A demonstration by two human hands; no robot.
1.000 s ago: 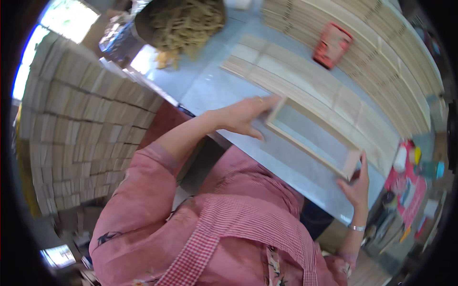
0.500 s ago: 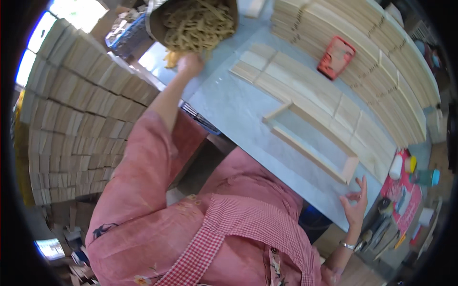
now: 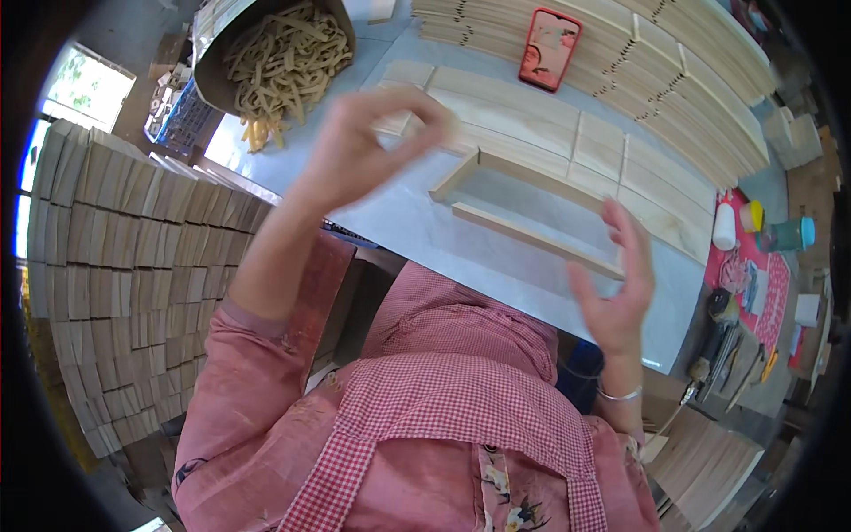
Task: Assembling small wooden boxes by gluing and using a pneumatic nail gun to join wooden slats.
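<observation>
My left hand (image 3: 368,146) is raised over the table by the left end of the wooden frame. Its thumb and fingertips meet in a blurred pinch, and what they hold, if anything, is too small to make out. My right hand (image 3: 620,288) has its fingers apart at the frame's right end and covers the corner there. Lying on the table, the frame has a long back strip (image 3: 536,180), a short left piece (image 3: 455,175) and a long front strip (image 3: 536,240). A gap shows between the short piece and the front strip.
A container (image 3: 213,75) of tan, band-like strips (image 3: 288,58) lies on its side at the back left. Flat wooden boards (image 3: 532,133) lie behind the frame. Farther back are stacked boards (image 3: 674,80) with a red-cased phone (image 3: 550,49). Wood blocks (image 3: 133,284) are piled at left.
My left hand has left the container's mouth and moved right, toward the frame, closing to a pinch. My right hand has come up beside the frame's right end. The head view has shifted.
</observation>
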